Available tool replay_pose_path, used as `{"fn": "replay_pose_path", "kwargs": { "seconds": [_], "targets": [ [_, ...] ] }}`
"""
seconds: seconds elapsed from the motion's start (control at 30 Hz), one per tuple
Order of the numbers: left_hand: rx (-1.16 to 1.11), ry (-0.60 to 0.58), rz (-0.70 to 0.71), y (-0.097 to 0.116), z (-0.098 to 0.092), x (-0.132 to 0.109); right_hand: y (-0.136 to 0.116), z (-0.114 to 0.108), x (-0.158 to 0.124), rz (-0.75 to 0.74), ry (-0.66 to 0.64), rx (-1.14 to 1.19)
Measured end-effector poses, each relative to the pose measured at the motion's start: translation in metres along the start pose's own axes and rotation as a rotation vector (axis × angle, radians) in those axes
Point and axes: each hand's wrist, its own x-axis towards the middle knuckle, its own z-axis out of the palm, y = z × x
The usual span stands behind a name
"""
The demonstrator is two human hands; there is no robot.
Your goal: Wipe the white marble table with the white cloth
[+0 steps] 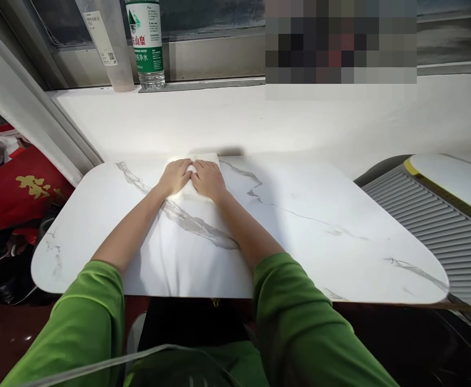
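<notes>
Both of my hands press on a folded white cloth (pixel 191 190) near the far edge of a white marble-patterned table (pixel 311 242). My left hand (pixel 175 176) lies on the cloth's left half with its fingers closed together on it. Right beside it, my right hand (pixel 208 179) grips the right half, and the two thumbs almost meet in the middle. Part of the cloth shows between and beyond the hands; its underside is hidden.
A water bottle (pixel 146 48) and a tall translucent plastic cup (pixel 108 45) stand on the window ledge. At the left lies a red bag (pixel 21 188) above dark bags. A ribbed grey panel (pixel 420 226) and a second table top (pixel 456 172) are at the right.
</notes>
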Motion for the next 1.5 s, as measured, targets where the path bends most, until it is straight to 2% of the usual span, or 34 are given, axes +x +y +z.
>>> {"fn": "replay_pose_path", "kwargs": {
  "seconds": [0.1,0.2,0.37,0.43,0.5,0.57,0.63,0.83,1.0,1.13,1.3,1.4,1.5],
  "targets": [
    [0.013,0.000,-0.051,0.018,-0.003,-0.020,0.000,-0.005,-0.018,-0.041,-0.001,0.016],
    [0.024,-0.012,-0.085,0.052,-0.008,-0.056,-0.001,-0.017,-0.055,-0.123,0.011,0.035],
    [0.084,-0.015,0.010,0.124,-0.018,-0.130,-0.006,-0.043,-0.146,-0.184,-0.026,-0.001],
    [0.082,-0.016,0.079,0.144,-0.018,-0.147,-0.008,-0.052,-0.176,-0.163,-0.043,-0.037],
    [0.052,-0.034,0.095,0.155,-0.013,-0.153,-0.008,-0.056,-0.194,-0.112,-0.067,-0.085],
    [0.006,-0.059,0.057,0.158,-0.006,-0.146,-0.004,-0.058,-0.198,-0.045,-0.101,-0.129],
    [-0.037,-0.074,0.012,0.157,0.001,-0.131,0.004,-0.057,-0.188,0.010,-0.135,-0.152],
    [-0.050,-0.067,-0.085,0.146,0.013,-0.060,0.044,-0.050,-0.120,0.028,-0.124,-0.162],
    [-0.023,-0.047,-0.120,0.129,0.024,0.001,0.078,-0.042,-0.061,0.026,-0.125,-0.141],
    [-0.019,-0.029,-0.114,0.114,0.032,0.035,0.095,-0.035,-0.031,0.047,-0.089,-0.134],
    [-0.022,-0.067,-0.134,0.110,0.033,0.048,0.099,-0.035,-0.023,0.065,-0.088,-0.108],
    [-0.028,-0.078,-0.142,0.115,0.029,0.042,0.095,-0.038,-0.030,0.070,-0.085,-0.096],
    [-0.018,-0.085,-0.130,0.124,0.023,0.026,0.086,-0.042,-0.047,0.085,-0.075,-0.089]
  ]
}}
